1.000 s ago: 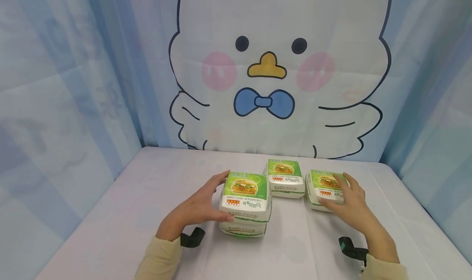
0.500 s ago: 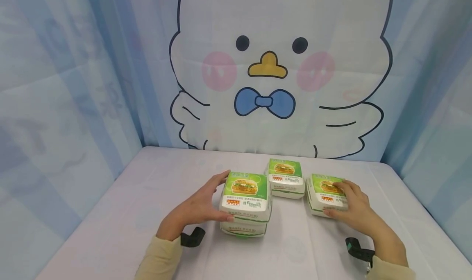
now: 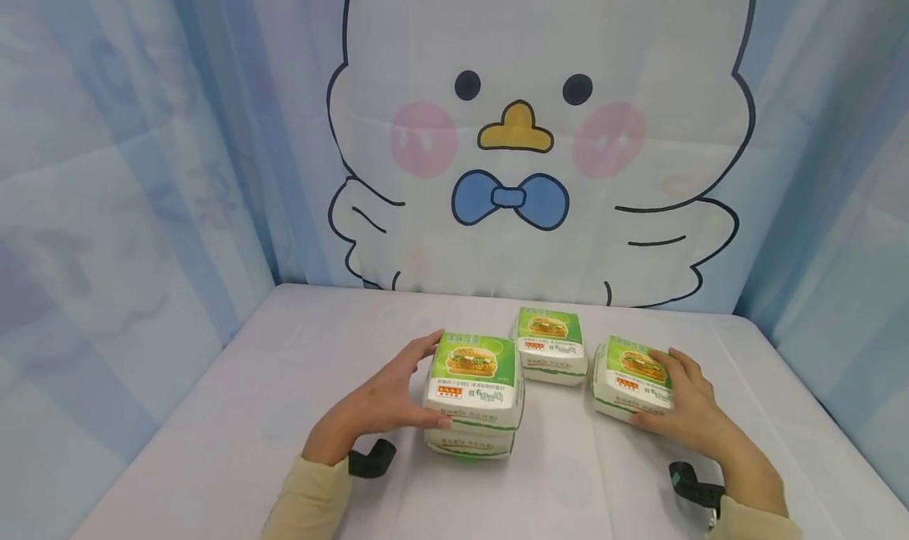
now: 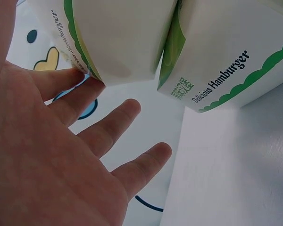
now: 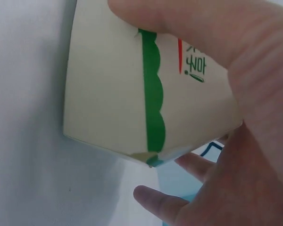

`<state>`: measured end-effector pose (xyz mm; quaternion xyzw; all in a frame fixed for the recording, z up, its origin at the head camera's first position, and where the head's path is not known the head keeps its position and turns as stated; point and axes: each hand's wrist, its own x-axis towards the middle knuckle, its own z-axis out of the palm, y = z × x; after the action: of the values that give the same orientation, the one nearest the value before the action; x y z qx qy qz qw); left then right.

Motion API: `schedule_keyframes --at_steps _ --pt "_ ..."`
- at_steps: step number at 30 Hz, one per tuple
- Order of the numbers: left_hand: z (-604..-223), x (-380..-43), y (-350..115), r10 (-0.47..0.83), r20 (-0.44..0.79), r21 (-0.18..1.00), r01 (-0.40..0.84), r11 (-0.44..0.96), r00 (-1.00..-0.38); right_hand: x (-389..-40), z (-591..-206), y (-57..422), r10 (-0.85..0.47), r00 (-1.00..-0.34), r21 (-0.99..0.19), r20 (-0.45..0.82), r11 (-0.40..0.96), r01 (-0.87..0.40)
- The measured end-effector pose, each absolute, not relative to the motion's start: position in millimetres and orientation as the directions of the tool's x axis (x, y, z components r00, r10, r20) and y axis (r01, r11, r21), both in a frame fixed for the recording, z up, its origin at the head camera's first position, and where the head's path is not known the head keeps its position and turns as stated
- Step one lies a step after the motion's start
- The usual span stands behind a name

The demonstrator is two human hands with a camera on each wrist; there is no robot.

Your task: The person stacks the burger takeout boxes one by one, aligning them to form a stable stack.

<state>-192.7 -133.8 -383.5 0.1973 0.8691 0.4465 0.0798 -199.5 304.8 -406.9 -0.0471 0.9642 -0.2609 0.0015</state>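
Note:
Two green-and-white hamburger boxes stand stacked left of the table's middle. My left hand [image 3: 379,402] holds the upper hamburger box [image 3: 474,366] between thumb and fingers at its left side. Below it, the lower hamburger box [image 3: 470,444] shows only its front edge; in the left wrist view its printed side [image 4: 236,66] lies beside the upper one. On the right, my right hand [image 3: 692,410] grips another hamburger box [image 3: 628,374], thumb at the front and fingers over the far right side. That box sits slightly turned; whether it touches the table cannot be told.
A further hamburger box [image 3: 550,346] stands behind, between the stack and the right-hand box. A pale cloth covers the table [image 3: 568,485]. Behind it hangs a curtain [image 3: 511,256] with a cartoon bird, and blue curtains [image 3: 128,232] close in both sides.
The right hand has closed in on its box, drawn it a little nearer and to the right, and turned it slightly. The left hand and the stack have stayed in place.

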Motion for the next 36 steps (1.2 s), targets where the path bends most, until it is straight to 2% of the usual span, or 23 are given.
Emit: schedule_keyframes --at_steps 12,36 --pt "-382 -191 -133 0.427 0.041 0.808 0.282 0.518 -0.903 -196 -405 309 -0.093 -0.996 -0.533 -0.005 0.843 -0.076" --pt "-382 -191 -134 0.427 0.061 0.802 0.299 0.517 -0.902 -186 -381 301 -0.083 -0.982 -0.527 0.169 0.834 -0.161"
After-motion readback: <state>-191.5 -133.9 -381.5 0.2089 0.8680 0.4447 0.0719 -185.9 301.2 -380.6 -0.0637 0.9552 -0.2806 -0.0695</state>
